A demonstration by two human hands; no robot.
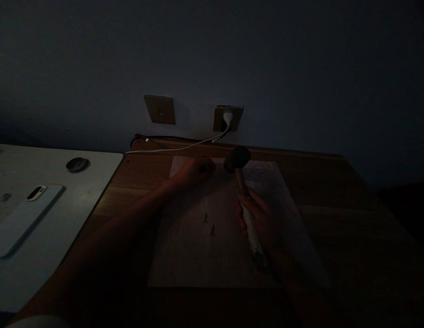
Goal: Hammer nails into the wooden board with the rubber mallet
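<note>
The view is very dim. In my right hand (257, 212) is a mallet (237, 158) with a dark, thick head and a pale, worn handle; my fingers wrap round the handle, and the head is over the far part of a flat board (184, 255). To its left, my left hand (195, 169) rests at the board's far edge with its fingers curled together. What they hold, if anything, is too dark to make out. Two small dark pieces (209, 224), perhaps screws or nails, stand on the board. More tiny pieces (256, 174) show right of the mallet head.
The board lies on a wooden table (321, 191) against the wall. At left, a white surface (95, 182) carries a phone (27, 218) and a dark round ring (77, 164). A white cable (177, 148) runs from the wall socket (228, 118) along the table's back edge.
</note>
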